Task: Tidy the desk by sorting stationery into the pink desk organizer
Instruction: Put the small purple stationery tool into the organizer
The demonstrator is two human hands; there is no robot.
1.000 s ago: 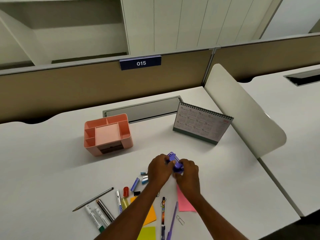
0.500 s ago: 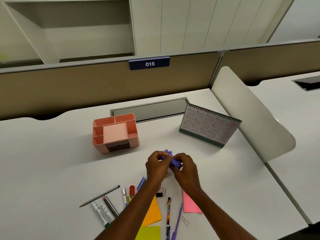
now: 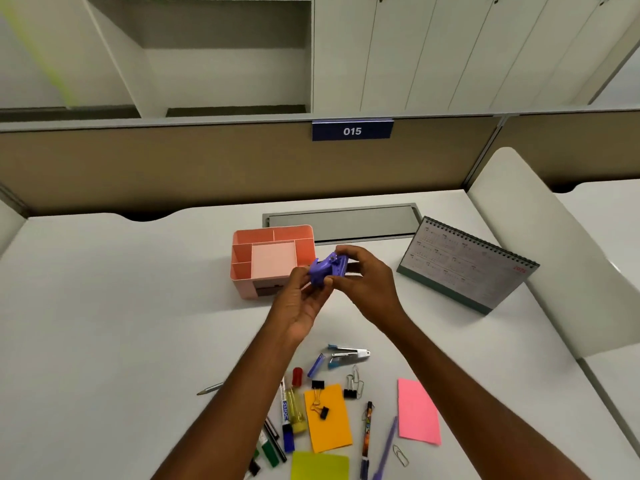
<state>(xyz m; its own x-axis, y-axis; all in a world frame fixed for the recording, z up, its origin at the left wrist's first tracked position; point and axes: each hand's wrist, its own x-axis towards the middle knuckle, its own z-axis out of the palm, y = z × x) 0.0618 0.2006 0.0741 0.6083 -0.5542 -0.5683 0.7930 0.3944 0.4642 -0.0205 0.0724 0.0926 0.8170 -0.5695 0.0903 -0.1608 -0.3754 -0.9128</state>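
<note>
One organizer, one stapler, one calendar. Three notes: an orange note, a pink note, a yellow note. Three binder clips, two pens, one pencil, one paper clip. The markers are partly hidden by the left arm, so they cannot be counted.

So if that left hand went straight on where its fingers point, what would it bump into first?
Probably the right hand, which pinches the same purple plastic stapler that the left hand holds; depth is unclear.

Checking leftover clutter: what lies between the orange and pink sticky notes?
In the head view, a black binder clip, a dark patterned pen and a purple pen lie there.
</note>
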